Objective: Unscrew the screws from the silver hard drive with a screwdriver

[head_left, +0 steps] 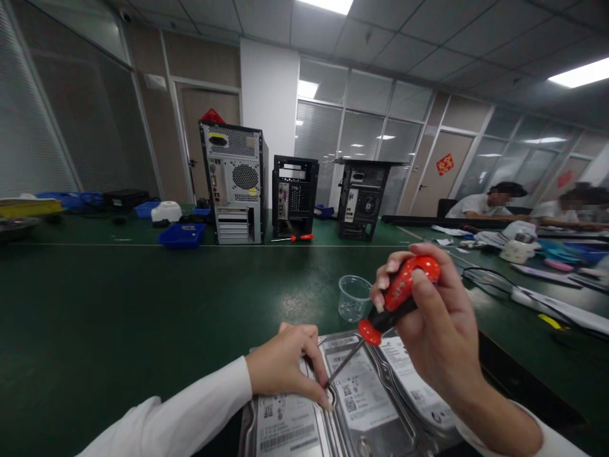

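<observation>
Three hard drives (364,387) are laid side by side on the green table (166,304), and the red-and-black screwdriver (399,295) is clamped firmly in the closed right hand (445,324), its shaft slanted down to the middle drive's edge. By the left hand (283,362), thumb and forefinger are kept beside the tip; whether they are closed on something cannot be told. Behind the drives, a clear cup (353,304) is placed.

A right hand (440,317) grips a red-and-black screwdriver (392,295), its tip at a hard drive (364,387) beside the left hand (292,362), with computer cases (242,184) standing across the green surface (143,304).
</observation>
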Action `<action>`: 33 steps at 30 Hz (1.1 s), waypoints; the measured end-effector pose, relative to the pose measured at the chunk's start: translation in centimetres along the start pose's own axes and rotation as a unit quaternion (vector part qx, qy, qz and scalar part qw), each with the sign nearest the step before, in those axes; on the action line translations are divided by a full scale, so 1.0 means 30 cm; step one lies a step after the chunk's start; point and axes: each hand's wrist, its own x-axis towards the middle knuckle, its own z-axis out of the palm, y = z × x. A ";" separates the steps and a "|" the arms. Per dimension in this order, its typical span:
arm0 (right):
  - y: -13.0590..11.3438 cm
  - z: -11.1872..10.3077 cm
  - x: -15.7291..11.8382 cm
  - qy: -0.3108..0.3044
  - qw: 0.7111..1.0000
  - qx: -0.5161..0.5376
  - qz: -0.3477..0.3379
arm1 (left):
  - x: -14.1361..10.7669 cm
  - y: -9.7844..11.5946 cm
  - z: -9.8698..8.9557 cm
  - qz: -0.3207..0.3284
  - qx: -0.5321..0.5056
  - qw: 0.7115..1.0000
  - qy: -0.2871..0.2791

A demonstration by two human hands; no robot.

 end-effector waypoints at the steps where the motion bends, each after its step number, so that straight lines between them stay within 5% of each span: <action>1: 0.002 0.000 0.002 -0.003 1.000 -0.005 -0.001 | -0.001 0.001 0.000 0.001 -0.004 1.000 0.002; 11: 0.043 0.010 -0.011 -0.063 0.998 -0.014 0.012 | 0.004 0.006 -0.008 -0.015 0.028 0.999 0.002; 33: 0.029 -0.012 0.013 -0.026 0.999 -0.023 0.021 | -0.002 0.001 0.000 -0.048 0.039 0.998 -0.019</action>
